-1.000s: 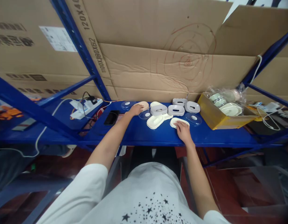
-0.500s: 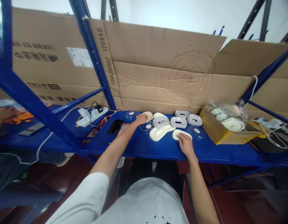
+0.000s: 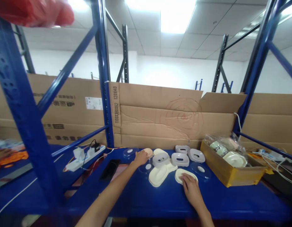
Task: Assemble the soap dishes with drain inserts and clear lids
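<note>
On the blue table [image 3: 160,201], my left hand [image 3: 141,157] rests on a peach oval piece [image 3: 148,152], its fingers partly hidden. My right hand [image 3: 190,186] lies with fingers spread on a cream oval piece [image 3: 186,174] nearer the front edge. Between the hands are cream oval pieces [image 3: 157,176] and a pale grey oval tray with a slot [image 3: 161,160]. More slotted grey trays [image 3: 180,159] stand behind my right hand. Clear plastic lids with white round spots lie beside my left hand [image 3: 148,167] and right of the grey trays [image 3: 201,170].
A yellow-taped cardboard box [image 3: 242,176] with wrapped dishes stands at the right. A black phone [image 3: 110,169] and a white power strip [image 3: 85,159] lie at the left. Blue rack posts [image 3: 104,75] frame the table before a cardboard wall [image 3: 146,123]. Another person's hand shows at the far left.
The view has tilted upward, bringing in the ceiling and lights, and the things sit lower in the picture. Both hands remain at the same pieces.
</note>
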Motion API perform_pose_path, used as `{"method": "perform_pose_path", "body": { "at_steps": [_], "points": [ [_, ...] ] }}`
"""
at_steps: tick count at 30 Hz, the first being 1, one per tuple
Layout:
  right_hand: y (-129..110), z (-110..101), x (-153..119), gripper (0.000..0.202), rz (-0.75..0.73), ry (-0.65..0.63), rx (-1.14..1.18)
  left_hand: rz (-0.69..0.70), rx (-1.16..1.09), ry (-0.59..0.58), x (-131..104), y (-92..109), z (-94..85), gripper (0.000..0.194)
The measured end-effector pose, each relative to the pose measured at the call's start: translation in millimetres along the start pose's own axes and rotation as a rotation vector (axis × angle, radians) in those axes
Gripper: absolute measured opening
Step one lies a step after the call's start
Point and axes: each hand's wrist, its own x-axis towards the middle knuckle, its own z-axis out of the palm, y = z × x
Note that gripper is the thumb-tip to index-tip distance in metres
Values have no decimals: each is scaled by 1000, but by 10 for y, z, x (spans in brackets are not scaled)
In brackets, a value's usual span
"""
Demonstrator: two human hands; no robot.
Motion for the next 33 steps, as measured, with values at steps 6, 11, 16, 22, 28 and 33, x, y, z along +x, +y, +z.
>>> {"method": "perform_pose_path", "body": {
  "at_steps": [6, 11, 16, 22, 28, 33],
  "points": [
    [27, 58, -21, 41, 44, -21, 29, 4, 24, -45, 147, -90, 28, 42],
    [162, 182, -50, 43, 24, -3, 0, 37, 66, -18, 178, -85, 38, 42],
    [570, 378, -35, 37, -110, -56, -22, 78, 95, 76, 162, 3, -11, 42],
    [556, 340, -72, 39, -125, -10, -25, 80, 75, 165, 158, 8, -71, 40],
    [272, 94, -98, 43, -76, -73, 18, 24, -3, 154, 156, -321, -4, 40],
    [275, 40, -72, 43, -62, -84, 20, 33, -42, 99, 114, -567, 115, 42]
  ]
}}
